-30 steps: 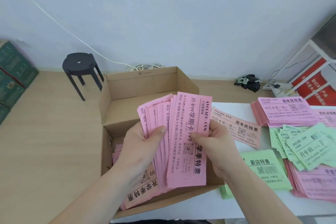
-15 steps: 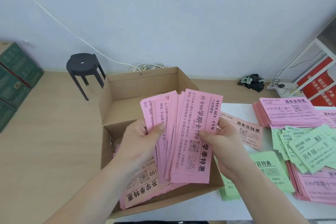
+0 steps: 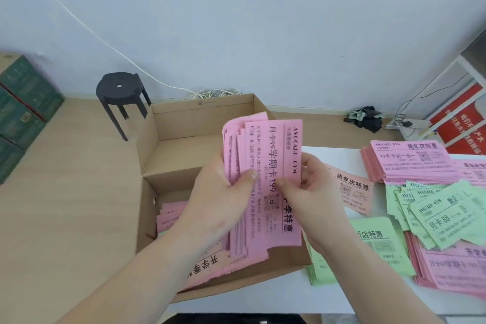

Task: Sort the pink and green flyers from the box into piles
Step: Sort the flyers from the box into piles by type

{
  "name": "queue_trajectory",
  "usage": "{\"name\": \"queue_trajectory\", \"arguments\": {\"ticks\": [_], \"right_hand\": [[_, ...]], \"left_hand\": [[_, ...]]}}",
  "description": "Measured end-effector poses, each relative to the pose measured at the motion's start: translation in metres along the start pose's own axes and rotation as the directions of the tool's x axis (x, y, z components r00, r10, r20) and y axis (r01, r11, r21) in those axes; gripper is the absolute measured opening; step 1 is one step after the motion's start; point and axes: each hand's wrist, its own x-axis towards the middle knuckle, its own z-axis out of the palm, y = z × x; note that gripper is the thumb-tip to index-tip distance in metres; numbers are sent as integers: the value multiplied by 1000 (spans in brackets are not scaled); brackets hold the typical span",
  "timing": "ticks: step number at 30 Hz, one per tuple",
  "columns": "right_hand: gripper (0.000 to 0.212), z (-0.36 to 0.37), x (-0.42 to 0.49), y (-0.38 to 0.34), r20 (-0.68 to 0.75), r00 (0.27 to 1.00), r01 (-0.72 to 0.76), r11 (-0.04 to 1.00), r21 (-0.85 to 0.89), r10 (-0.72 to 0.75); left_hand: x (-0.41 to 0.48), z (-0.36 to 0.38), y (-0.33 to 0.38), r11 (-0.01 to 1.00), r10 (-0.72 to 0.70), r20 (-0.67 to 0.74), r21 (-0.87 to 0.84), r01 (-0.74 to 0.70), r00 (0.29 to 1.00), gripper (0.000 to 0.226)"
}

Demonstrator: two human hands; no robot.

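Both hands hold a thick stack of pink flyers (image 3: 265, 166) upright above the open cardboard box (image 3: 200, 118). My left hand (image 3: 218, 192) grips the stack's left side with the thumb across the front. My right hand (image 3: 313, 192) pinches the right edge, thumb on the top flyer. More pink flyers (image 3: 171, 216) lie in the box bottom. On the white table (image 3: 323, 151) to the right lie a green pile (image 3: 378, 244), a loose heap of green flyers (image 3: 441, 218), a single pink flyer (image 3: 352, 189) and pink piles (image 3: 410, 163) (image 3: 452, 268).
A black stool (image 3: 121, 92) stands on the wooden floor behind the box at left. Green cartons (image 3: 21, 110) are stacked at the far left. A white cable (image 3: 210, 93) lies coiled by the wall. A white rack with red signs (image 3: 462, 118) stands at the right.
The fanned pink flyers have been squared into a tighter stack and lifted more upright. My hands have come closer together on it.
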Motion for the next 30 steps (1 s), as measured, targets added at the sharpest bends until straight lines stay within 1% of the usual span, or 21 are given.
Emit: {"name": "queue_trajectory", "arguments": {"ticks": [2,3,5,7,9,11,12,13,14,15,17,19,21,23,24,27,29,30], "right_hand": [[45,-10,1,-8,34,996,89,989,-119,-85],[47,-19,2,-10,49,993,115,983,-144,-109],[46,-48,5,-12,77,993,97,992,-83,-91],[39,-84,4,-9,145,989,45,998,-50,-37],[26,-116,0,-2,186,982,16,994,-109,4],[17,-145,-4,6,139,990,8,975,-224,24],[15,-160,-4,10,102,994,-1,965,-262,29],[15,-175,-4,15,70,997,-11,963,-271,31],[15,-191,-3,19,42,999,-18,961,-274,31],[15,-209,-2,23,12,999,-29,958,-284,33],[17,-243,3,31,-28,998,-65,947,-314,59],[21,-273,11,40,-55,993,-117,932,-344,105],[25,-295,19,48,-75,985,-175,923,-343,159],[27,-309,29,56,-91,976,-218,909,-356,198],[27,-313,34,60,-101,971,-240,894,-378,217],[20,-323,46,71,-129,957,-291,843,-452,261],[17,-326,53,74,-140,949,-315,826,-468,283],[16,-327,56,76,-139,946,-323,821,-470,293]], "left_hand": [[3,16,17,1000,23,25,21,-23,999,24],[5,26,24,999,32,26,13,-33,999,26],[8,45,36,997,44,31,-57,-42,999,32],[7,68,46,986,4,90,-167,11,996,34],[5,97,53,969,-43,182,-231,85,982,32],[4,134,56,958,-71,204,-259,124,976,32],[4,153,57,961,-65,188,-251,112,980,34],[5,171,57,974,-48,181,-211,87,982,36],[5,187,57,985,-29,206,-161,63,978,40],[6,202,57,995,-21,266,-92,47,964,44],[16,224,52,995,-81,385,85,52,919,45],[40,238,34,958,-146,400,284,29,905,48],[75,246,12,875,-175,336,484,-10,925,52],[111,250,-3,747,-155,276,662,-70,948,54],[129,251,-11,683,-147,247,726,-82,958,59],[163,257,-22,532,-203,162,846,-30,966,91],[169,259,-30,477,-259,132,879,7,957,106],[172,258,-35,472,-266,123,882,18,956,110]]}}
